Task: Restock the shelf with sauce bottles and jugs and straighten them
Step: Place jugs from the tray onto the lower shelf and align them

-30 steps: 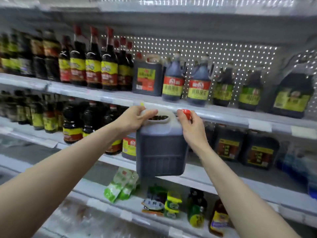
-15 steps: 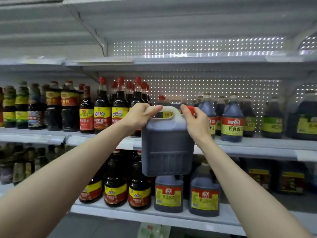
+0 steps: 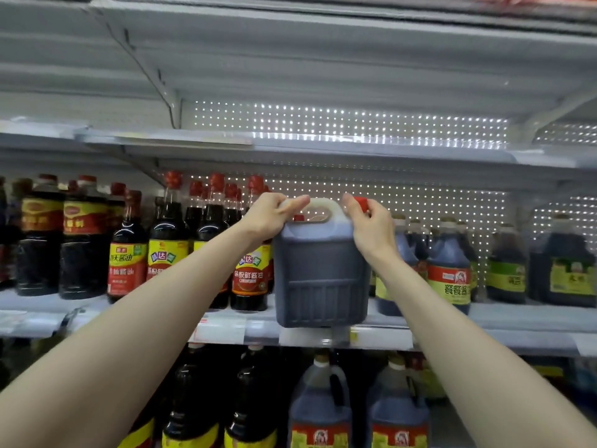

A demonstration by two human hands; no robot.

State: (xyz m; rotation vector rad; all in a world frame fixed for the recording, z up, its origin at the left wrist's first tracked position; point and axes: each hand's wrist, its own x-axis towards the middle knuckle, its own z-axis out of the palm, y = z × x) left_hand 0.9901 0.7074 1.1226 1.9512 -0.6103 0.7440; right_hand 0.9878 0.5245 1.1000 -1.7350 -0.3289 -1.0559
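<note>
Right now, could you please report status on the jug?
Left hand grips white handle of dark square plastic jug; right hand pinches its red cap. Jug upright at grey metal shelf edge. Dark sauce bottles crowd both sides.

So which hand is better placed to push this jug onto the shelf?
Left, probably. The left hand holds the jug by its handle, a firm grip for steering; the right hand only pinches the red cap.

味极鲜酱油 on red-capped bottle (image 3: 250,279), 餐餐酱 on blue jug (image 3: 452,282)
</note>
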